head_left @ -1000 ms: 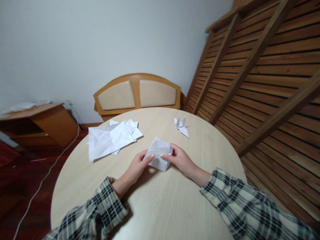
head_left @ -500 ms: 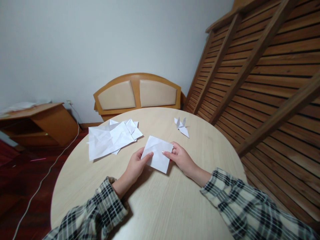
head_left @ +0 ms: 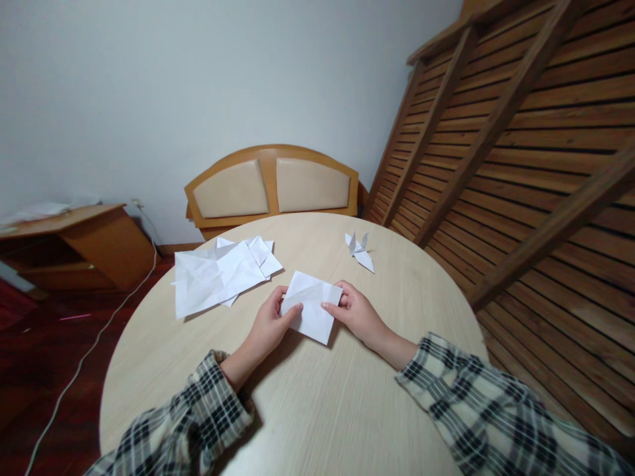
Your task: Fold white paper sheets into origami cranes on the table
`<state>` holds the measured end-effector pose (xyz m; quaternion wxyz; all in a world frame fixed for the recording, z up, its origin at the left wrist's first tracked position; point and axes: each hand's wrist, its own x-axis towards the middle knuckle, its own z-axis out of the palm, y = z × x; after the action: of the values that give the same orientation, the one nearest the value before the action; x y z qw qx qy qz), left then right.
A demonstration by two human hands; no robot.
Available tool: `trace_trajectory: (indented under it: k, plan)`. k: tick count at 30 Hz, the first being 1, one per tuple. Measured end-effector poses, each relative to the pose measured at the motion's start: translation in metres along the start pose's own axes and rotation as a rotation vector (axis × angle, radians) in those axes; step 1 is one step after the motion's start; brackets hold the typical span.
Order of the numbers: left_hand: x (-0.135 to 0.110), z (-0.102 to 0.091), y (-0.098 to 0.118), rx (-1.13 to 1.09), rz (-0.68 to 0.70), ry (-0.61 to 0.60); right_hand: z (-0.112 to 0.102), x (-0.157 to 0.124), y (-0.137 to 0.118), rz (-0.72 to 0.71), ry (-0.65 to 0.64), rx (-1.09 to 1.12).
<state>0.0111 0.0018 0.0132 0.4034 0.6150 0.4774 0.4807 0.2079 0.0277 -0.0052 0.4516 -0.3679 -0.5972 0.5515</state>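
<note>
Both hands hold a small white square of folded paper [head_left: 311, 305] just above the table. My left hand [head_left: 268, 324] pinches its left edge, thumb on top and fingers underneath. At the right edge, my right hand [head_left: 360, 316] grips it the same way, its thumb lying on the face of the paper. Faint crease lines cross the sheet. Beyond my right hand a folded white paper crane [head_left: 358, 250] stands on the table. Several creased white sheets [head_left: 218, 274] lie in an overlapping pile past my left hand.
The round pale wooden table [head_left: 317, 410] fills the middle of the view. Behind it stands a padded wooden headboard [head_left: 270, 182] against the wall. A slatted wooden frame [head_left: 526, 152] leans at the right. On the left are a low cabinet [head_left: 106, 244] and a white cable [head_left: 89, 354] across the floor.
The held paper has tilted slightly, its top edge a little lower in view. Both hands keep their grip in nearly the same place. The crane and the pile are unmoved.
</note>
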Motion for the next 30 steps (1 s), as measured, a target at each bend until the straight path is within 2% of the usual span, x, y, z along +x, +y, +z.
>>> trace_trajectory:
  k: [6,9,13,15,17,19,22,30]
  plan:
    - [0.003,-0.003,-0.014,0.096,0.045,0.008,0.0,0.0,0.002,-0.001,-0.026,-0.016]
    - [0.005,-0.006,-0.019,0.179,0.091,0.055,-0.001,-0.001,0.001,-0.017,-0.008,-0.075]
    - [0.003,-0.008,-0.013,0.534,0.355,0.108,-0.003,-0.001,0.001,-0.02,0.038,-0.231]
    - [-0.001,-0.007,-0.008,0.663,0.47,0.048,-0.004,-0.001,0.003,-0.012,0.047,-0.285]
    - [-0.007,-0.002,-0.003,0.737,0.516,-0.058,-0.006,-0.001,0.007,-0.017,0.053,-0.325]
    - [-0.013,0.005,0.001,0.797,0.519,-0.177,-0.007,-0.001,0.011,-0.036,0.06,-0.365]
    - [-0.02,0.013,0.002,0.855,0.452,-0.276,-0.009,0.0,0.013,-0.04,0.054,-0.4]
    - [-0.019,0.012,-0.002,0.882,0.367,-0.314,-0.008,-0.001,0.01,-0.055,0.008,-0.519]
